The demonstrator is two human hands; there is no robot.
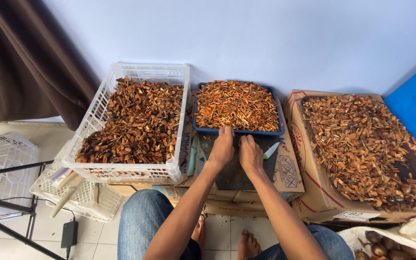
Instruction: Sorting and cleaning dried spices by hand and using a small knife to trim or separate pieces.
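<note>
My left hand (221, 148) and my right hand (250, 155) are side by side over a dark mesh tray (237, 175), just in front of a blue tray (239, 130) heaped with thin orange-brown slivers. Fingers of both hands curl down at the blue tray's near rim; whether they pinch anything is hidden. A small knife with a green handle and white blade (271, 150) lies just right of my right hand on the mesh tray.
A white plastic crate (174, 166) of dark brown chips stands at left, a cardboard box (298, 139) of brown pieces at right. Flattened cartons lie under the trays. White baskets, a black stand and a power adapter (69, 234) are lower left. A sack (391, 238) of whole nuts sits lower right.
</note>
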